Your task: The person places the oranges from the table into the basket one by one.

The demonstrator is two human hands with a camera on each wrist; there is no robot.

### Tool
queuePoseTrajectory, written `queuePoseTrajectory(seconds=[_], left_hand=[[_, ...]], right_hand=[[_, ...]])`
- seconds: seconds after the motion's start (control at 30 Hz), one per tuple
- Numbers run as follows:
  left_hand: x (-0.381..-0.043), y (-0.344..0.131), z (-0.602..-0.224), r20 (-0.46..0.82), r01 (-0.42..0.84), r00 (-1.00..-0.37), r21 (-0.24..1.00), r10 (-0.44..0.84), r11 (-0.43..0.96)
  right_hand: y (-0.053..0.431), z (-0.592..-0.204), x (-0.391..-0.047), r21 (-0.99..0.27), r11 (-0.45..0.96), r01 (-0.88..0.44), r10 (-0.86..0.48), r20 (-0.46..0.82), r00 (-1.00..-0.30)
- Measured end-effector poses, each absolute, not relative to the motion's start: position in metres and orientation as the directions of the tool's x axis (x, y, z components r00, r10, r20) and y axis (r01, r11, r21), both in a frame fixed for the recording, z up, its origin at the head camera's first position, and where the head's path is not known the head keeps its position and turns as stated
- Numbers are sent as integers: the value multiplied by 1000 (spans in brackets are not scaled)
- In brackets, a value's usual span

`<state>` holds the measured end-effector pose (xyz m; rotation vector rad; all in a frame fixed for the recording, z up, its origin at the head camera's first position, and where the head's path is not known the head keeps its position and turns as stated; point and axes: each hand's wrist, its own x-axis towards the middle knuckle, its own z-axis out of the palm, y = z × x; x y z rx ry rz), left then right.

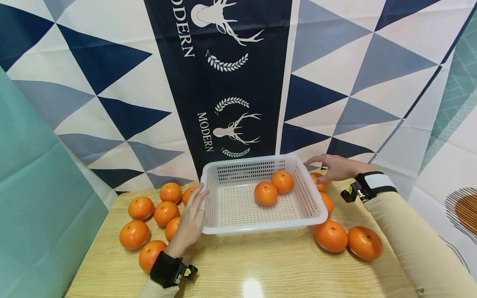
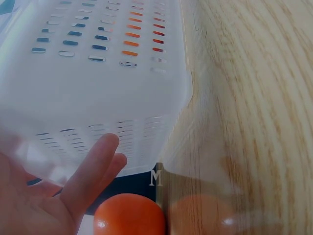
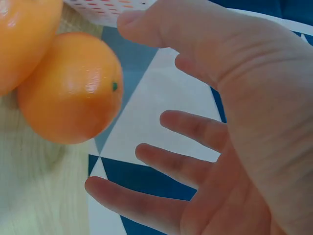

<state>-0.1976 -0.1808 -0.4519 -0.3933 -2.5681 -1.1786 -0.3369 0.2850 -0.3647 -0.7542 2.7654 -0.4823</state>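
Note:
A white perforated plastic basket (image 1: 238, 229) stands on the wooden table with two oranges (image 1: 266, 193) inside, side by side toward its right. My left hand (image 1: 191, 221) lies along the basket's left side, fingers extended. In the left wrist view, the fingers (image 2: 100, 156) of that hand lie against the basket's outer wall (image 2: 98, 88), with one orange (image 2: 129, 215) just below. My right hand (image 1: 333, 167) is at the basket's back right corner, near an orange (image 1: 319, 181). Its fingers (image 3: 166, 164) are spread in the right wrist view, holding nothing, apart from the nearby orange (image 3: 73, 88).
Several loose oranges (image 1: 134, 234) sit left of the basket, some partly behind my left hand. More oranges (image 1: 331, 236) lie along its right side. A patterned cloth (image 1: 234, 91) hangs behind the table (image 1: 231, 265); a teal surface (image 1: 33, 186) rises at the left.

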Motion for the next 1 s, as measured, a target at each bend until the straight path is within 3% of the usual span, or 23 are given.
queuePoseTrajectory(seconds=[0.37, 1.0], left_hand=[[-199, -183, -454, 352, 351, -927, 694, 129, 628], [-200, -181, -455, 376, 368, -918, 692, 126, 621]], right_hand=[[285, -378, -342, -370, 825, -428, -524, -215, -824], [285, -397, -352, -503, 746, -437, -608, -245, -756]])
